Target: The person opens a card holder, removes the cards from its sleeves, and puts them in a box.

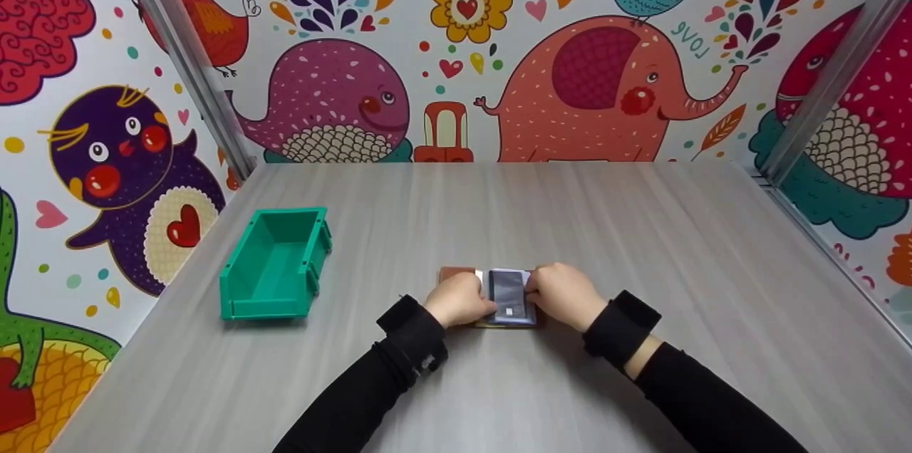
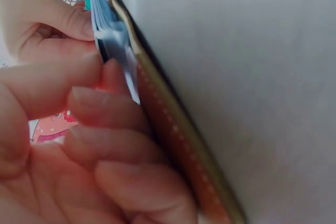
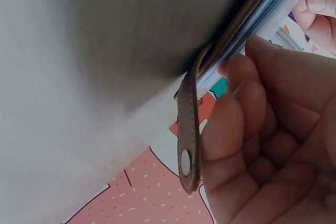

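Note:
A brown leather card holder (image 1: 456,272) lies spread on the table, with a stack of clear plastic sleeves (image 2: 113,38) inside. The top sleeve holds a dark card (image 1: 508,289). My left hand (image 1: 459,300) pinches the sleeves' left edge between thumb and index finger, its other fingers curled beside the stitched brown cover. From the opposite side my right hand (image 1: 566,294) pinches the sleeves' outer edge with thumb and forefinger. In the right wrist view, the holder's strap (image 3: 188,124) with a metal snap sticks out beside my curled fingers.
A green plastic bin (image 1: 274,264) stands on the table (image 1: 399,396) to the left of the hands. Cartoon-printed walls (image 1: 456,61) with metal corner posts (image 1: 185,61) enclose the table's back and sides.

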{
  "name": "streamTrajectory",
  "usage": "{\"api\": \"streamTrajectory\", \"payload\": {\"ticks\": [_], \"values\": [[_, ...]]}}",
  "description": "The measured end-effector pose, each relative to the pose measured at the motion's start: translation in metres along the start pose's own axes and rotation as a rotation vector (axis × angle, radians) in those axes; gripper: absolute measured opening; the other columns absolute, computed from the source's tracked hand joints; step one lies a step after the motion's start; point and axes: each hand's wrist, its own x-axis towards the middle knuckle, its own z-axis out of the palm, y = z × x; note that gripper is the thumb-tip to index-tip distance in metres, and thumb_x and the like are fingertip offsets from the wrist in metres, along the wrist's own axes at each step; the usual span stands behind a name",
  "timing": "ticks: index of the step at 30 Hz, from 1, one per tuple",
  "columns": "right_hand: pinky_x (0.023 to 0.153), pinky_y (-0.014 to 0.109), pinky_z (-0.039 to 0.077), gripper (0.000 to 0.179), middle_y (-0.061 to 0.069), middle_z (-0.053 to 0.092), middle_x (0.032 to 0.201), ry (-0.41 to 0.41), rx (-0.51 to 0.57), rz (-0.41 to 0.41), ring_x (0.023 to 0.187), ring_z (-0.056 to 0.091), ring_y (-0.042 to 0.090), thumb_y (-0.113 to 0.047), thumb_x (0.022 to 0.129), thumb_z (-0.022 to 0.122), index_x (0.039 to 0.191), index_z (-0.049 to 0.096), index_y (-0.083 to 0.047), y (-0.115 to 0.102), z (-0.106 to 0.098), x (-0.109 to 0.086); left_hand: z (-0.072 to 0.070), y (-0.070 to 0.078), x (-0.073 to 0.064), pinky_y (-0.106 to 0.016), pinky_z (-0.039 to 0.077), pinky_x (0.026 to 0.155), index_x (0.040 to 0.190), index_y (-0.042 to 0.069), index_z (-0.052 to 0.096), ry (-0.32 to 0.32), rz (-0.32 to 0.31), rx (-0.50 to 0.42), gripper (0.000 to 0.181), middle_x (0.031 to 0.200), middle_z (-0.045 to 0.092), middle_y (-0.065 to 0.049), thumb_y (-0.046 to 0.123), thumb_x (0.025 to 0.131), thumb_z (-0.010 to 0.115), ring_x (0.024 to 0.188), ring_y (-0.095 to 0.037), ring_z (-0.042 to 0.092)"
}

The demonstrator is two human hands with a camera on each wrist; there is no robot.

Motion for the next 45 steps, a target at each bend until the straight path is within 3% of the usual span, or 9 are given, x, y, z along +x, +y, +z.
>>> {"api": "streamTrajectory", "payload": {"ticks": [21, 31, 45], "values": [[0.061, 0.040, 0.052, 0.009, 0.007, 0.068, 0.075, 0.004, -0.061, -0.022, 0.067, 0.066, 0.024, -0.006, 0.076, 0.082, 0.071, 0.074, -0.007, -0.001, 0.002, 0.000, -0.004, -0.004, 0.000, -0.028, 0.041, 0.056, 0.057, 0.016, 0.046, 0.007, -0.021, -0.009, 0.036, 0.059, 0.048, 0.005, 0.016, 0.080, 0.075, 0.054, -0.012, 0.045], [0.061, 0.040, 0.052, 0.008, 0.007, 0.067, 0.075, -0.024, -0.068, -0.017, 0.066, 0.065, 0.024, -0.006, 0.076, 0.081, 0.072, 0.074, -0.007, -0.001, 0.000, 0.001, -0.013, -0.015, -0.004, -0.023, 0.021, 0.044, 0.045, 0.019, 0.034, -0.009, 0.020, -0.030, 0.052, 0.043, 0.027, 0.012, 0.015, 0.081, 0.071, 0.039, -0.006, 0.027], [0.054, 0.036, 0.048, 0.018, 0.003, 0.063, 0.068, -0.001, -0.030, -0.038, 0.058, 0.058, 0.018, -0.008, 0.074, 0.082, 0.064, 0.068, -0.010, -0.002, -0.001, 0.000, -0.020, -0.028, -0.010, -0.021, 0.031, 0.046, 0.050, 0.016, 0.048, -0.004, -0.025, -0.157, 0.039, 0.047, 0.041, 0.010, 0.010, 0.082, 0.069, 0.045, -0.007, 0.039]]}}
